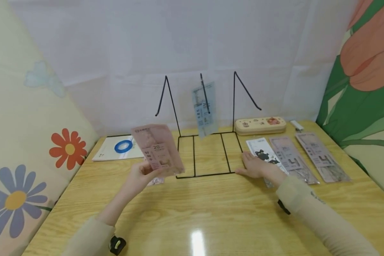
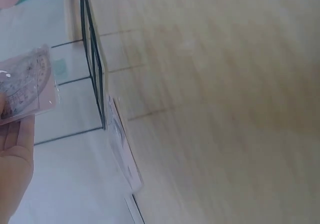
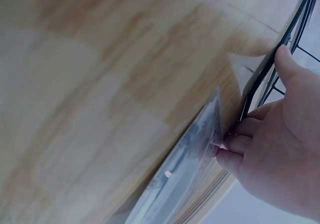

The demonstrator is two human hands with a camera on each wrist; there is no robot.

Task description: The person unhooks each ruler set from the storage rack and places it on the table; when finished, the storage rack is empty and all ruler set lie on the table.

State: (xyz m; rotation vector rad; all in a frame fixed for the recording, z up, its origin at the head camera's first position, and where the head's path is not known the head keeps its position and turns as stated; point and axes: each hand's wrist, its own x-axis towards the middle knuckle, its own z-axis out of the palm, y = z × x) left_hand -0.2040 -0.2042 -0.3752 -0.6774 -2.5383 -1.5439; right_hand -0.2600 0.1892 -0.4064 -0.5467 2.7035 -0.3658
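Note:
My left hand [image 1: 143, 173] holds a pink packet [image 1: 158, 149] upright above the table, pinched at its lower edge; the left wrist view shows the packet [image 2: 27, 84] above the palm [image 2: 15, 159]. A black wire rack [image 1: 208, 149] stands mid-table with a blue packet [image 1: 204, 108] hanging on its middle prong. My right hand [image 1: 253, 165] rests palm down at the rack's right front corner. In the right wrist view its thumb lies against the wire [image 3: 267, 71] and its fingertips [image 3: 227, 146] touch the end of a packet [image 3: 185, 174] lying on the table.
Three flat packets lie to the right: a white cat one [image 1: 261, 152], a grey-pink one [image 1: 292, 158] and another [image 1: 321, 156]. A cream pencil case [image 1: 260, 125] sits behind them. A booklet [image 1: 110, 151] with a blue tape ring [image 1: 123, 146] lies at the left. Another packet [image 1: 155, 181] lies under my left hand.

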